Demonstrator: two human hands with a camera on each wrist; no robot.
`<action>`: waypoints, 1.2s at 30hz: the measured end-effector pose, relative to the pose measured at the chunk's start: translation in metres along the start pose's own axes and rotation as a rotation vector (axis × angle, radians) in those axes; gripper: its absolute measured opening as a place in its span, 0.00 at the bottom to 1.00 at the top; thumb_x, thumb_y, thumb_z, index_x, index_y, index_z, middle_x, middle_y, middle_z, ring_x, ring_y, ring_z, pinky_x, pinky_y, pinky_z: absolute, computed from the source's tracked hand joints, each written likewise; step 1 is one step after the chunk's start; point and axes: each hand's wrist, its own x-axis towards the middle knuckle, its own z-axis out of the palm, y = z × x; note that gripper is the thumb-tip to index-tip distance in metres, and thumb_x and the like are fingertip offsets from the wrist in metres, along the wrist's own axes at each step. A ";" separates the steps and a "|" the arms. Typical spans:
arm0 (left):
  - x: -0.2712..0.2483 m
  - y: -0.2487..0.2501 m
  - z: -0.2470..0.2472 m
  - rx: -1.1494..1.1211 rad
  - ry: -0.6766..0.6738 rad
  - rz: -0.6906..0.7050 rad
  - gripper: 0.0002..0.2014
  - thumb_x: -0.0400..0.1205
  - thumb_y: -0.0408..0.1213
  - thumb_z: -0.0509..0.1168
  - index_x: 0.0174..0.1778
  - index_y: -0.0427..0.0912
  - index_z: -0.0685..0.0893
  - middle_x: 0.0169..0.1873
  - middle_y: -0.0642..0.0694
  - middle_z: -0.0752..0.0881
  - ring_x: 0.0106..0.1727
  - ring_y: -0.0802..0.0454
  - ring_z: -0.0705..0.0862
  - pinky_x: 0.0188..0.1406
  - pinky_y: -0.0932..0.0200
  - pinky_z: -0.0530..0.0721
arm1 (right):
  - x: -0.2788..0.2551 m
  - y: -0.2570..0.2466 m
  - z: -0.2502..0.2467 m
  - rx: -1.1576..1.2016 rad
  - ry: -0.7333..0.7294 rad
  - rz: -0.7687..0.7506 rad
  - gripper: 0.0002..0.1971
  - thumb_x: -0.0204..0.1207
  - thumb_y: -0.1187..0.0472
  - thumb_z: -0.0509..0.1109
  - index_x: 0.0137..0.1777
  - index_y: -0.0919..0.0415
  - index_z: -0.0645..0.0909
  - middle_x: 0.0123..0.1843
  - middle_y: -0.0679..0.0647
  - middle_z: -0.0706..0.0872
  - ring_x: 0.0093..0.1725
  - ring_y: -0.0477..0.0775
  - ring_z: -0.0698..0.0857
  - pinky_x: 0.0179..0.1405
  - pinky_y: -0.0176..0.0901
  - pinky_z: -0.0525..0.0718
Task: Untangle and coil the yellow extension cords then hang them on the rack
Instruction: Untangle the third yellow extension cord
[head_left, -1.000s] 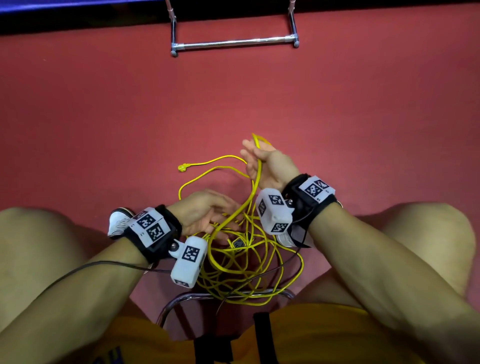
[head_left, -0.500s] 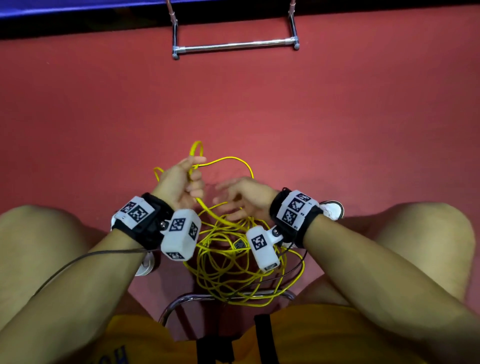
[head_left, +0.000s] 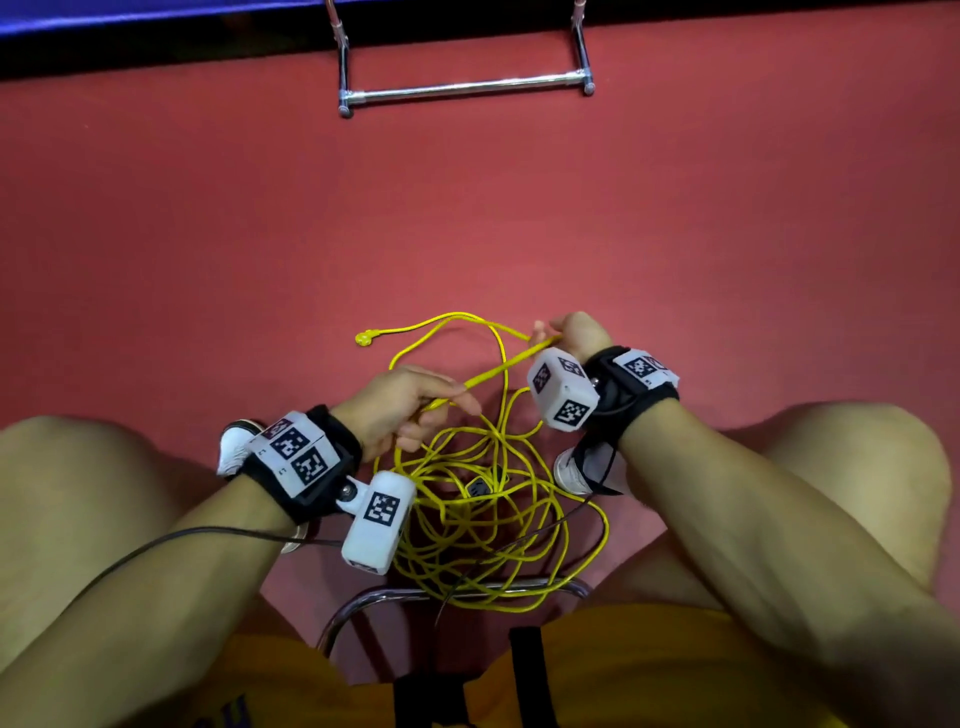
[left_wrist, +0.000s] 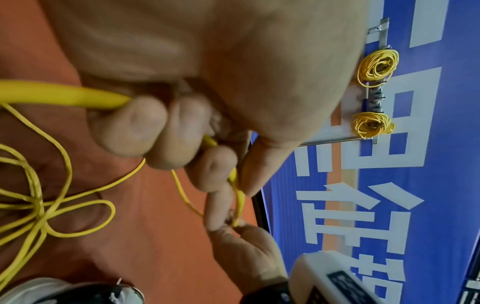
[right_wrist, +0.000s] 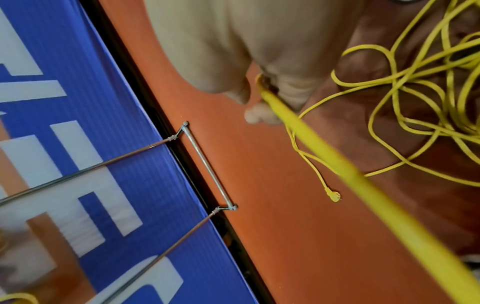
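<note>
The left hand (head_left: 400, 405) is now gripping the thin yellow extension cord (head_left: 498, 366), and the right hand (head_left: 574, 335) is pinching it further along; the hands, close together half a second ago, are now pulling one stretch tight between them. The tangled rest is lying on the red floor (head_left: 675, 234) below the hands, its yellow plug (head_left: 365, 339) beside them. The chrome rack (head_left: 462, 88) is standing well apart.

Bare red floor (head_left: 519, 208) is lying open between my hands and the rack's foot bar (head_left: 465, 88) at its far edge. My left hand (head_left: 400, 405) and right hand (head_left: 574, 335) are stretching a cord span (head_left: 506, 364) across the way. The tangled yellow cords (head_left: 488, 509) are filling the floor between my knees, above the chair frame (head_left: 457, 595).
</note>
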 end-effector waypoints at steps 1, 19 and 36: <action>0.000 -0.002 -0.001 0.056 0.011 -0.014 0.15 0.86 0.34 0.58 0.46 0.30 0.88 0.20 0.48 0.71 0.15 0.56 0.66 0.17 0.63 0.59 | 0.001 0.000 0.002 0.001 0.016 -0.066 0.10 0.82 0.75 0.51 0.42 0.66 0.70 0.34 0.62 0.79 0.24 0.50 0.74 0.15 0.30 0.70; 0.011 0.011 -0.041 -0.962 0.653 0.261 0.12 0.92 0.45 0.53 0.44 0.46 0.69 0.20 0.50 0.70 0.13 0.58 0.62 0.13 0.72 0.61 | -0.055 0.064 0.004 -1.267 -0.712 -0.041 0.08 0.83 0.66 0.64 0.55 0.57 0.83 0.46 0.56 0.89 0.33 0.50 0.85 0.29 0.41 0.83; -0.005 0.003 0.006 -0.081 -0.034 -0.186 0.19 0.78 0.55 0.67 0.47 0.40 0.84 0.31 0.40 0.81 0.26 0.48 0.80 0.28 0.57 0.81 | -0.032 0.018 0.022 -0.170 -0.452 -0.053 0.10 0.87 0.71 0.55 0.50 0.63 0.77 0.39 0.54 0.82 0.16 0.40 0.69 0.12 0.29 0.62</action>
